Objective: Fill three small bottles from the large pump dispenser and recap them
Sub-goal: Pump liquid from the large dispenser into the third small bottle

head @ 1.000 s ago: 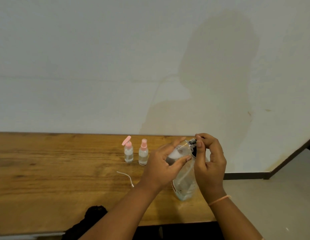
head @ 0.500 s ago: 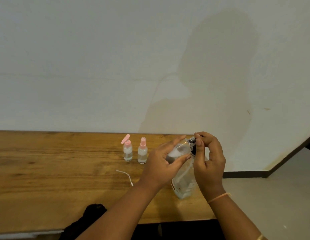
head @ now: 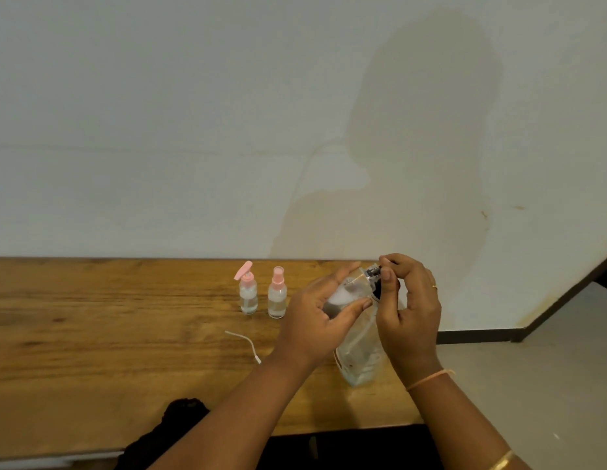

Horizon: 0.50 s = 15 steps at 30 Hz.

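Note:
A large clear pump dispenser (head: 359, 354) stands near the right end of the wooden table (head: 92, 351). My right hand (head: 410, 313) pinches its dark pump head (head: 375, 276) from the right. My left hand (head: 320, 320) holds a small clear bottle (head: 346, 293) tilted against the pump head, its mouth hidden between the fingers. Two small bottles stand capped at the back: one with a pink pump top (head: 248, 293), one with a pink spray top (head: 277, 295), both holding clear liquid.
A thin white tube (head: 244, 344) lies on the table left of my left wrist. A dark, fuzzy object (head: 180, 422) sits at the table's front edge. The table ends just right of the dispenser, with grey floor (head: 532, 385) beyond. A white wall rises behind.
Both hands keep the same hold on the small bottle and the pump head. Only the view has shifted slightly.

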Motion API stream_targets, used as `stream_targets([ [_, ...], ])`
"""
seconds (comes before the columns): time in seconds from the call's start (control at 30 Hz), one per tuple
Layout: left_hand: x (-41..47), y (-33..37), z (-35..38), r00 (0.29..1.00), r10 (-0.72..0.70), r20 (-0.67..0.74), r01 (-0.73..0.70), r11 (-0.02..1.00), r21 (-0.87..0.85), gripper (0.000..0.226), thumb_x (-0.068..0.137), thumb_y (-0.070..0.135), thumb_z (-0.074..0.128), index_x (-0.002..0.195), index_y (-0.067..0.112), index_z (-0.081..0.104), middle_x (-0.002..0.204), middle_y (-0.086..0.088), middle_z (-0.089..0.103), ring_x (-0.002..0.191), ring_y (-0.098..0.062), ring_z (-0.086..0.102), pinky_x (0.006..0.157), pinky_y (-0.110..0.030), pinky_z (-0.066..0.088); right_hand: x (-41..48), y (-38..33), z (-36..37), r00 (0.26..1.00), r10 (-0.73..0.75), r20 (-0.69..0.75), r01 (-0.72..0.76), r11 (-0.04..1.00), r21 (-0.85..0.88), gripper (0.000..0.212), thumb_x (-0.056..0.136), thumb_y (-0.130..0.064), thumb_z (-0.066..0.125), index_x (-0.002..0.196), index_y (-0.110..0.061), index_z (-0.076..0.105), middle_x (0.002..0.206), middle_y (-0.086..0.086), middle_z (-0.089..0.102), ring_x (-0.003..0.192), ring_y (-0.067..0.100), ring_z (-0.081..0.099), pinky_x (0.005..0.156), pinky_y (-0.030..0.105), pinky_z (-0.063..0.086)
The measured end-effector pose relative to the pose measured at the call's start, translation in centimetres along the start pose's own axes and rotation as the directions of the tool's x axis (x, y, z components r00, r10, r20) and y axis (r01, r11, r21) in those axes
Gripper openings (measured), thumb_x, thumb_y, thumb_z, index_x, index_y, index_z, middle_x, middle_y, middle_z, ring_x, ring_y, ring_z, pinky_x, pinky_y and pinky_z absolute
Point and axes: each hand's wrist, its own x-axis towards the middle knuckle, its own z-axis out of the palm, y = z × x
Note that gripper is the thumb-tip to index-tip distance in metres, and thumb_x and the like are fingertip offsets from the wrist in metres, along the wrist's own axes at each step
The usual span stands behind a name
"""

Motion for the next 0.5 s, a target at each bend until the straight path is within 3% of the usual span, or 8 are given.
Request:
stream_targets([
  [0.17, 0.8, 0.6, 0.0, 0.998, 0.050, -0.025, -0.050, 0.999, -0.013, 0.052, 0.080, 0.024, 0.074, 0.121, 0.045, 0.049, 0.115, 0.017, 0.062, 0.106, 0.002, 0.059, 0.081, -0.011, 0.049, 0.7, -1.4, 0.0, 0.997, 0.043, -0.057, -0.041, 0.998, 0.041, 0.012, 0.094, -0.021, 0.045, 0.097, -0.025, 0.056, 0.100, -0.008, 0.060, 0.093, 0.011, 0.054, 0.082, 0.020, 0.044],
  [0.27, 0.8, 0.5, 0.0, 0.998, 0.059, -0.028, -0.060, 0.998, -0.009, 0.051, 0.079, 0.031, 0.073, 0.122, 0.045, 0.049, 0.115, 0.015, 0.064, 0.106, 0.001, 0.060, 0.085, -0.016, 0.051, 0.7, -1.6, 0.0, 0.998, 0.041, -0.049, -0.039, 0.998, 0.040, 0.012, 0.094, -0.021, 0.044, 0.098, -0.025, 0.054, 0.099, -0.006, 0.059, 0.091, 0.015, 0.056, 0.081, 0.016, 0.043],
  [0.5, 0.2, -0.2, 0.1, 1.000, 0.016, -0.002, -0.016, 1.000, 0.010, 0.054, 0.081, 0.023, 0.073, 0.121, 0.048, 0.047, 0.112, 0.017, 0.062, 0.099, 0.003, 0.060, 0.079, -0.006, 0.046, -0.1, -0.4, 0.3, 0.999, 0.024, -0.026, -0.023, 0.999, 0.046, 0.012, 0.095, -0.020, 0.045, 0.099, -0.026, 0.054, 0.099, -0.011, 0.056, 0.090, 0.009, 0.054, 0.075, 0.040, 0.050],
])
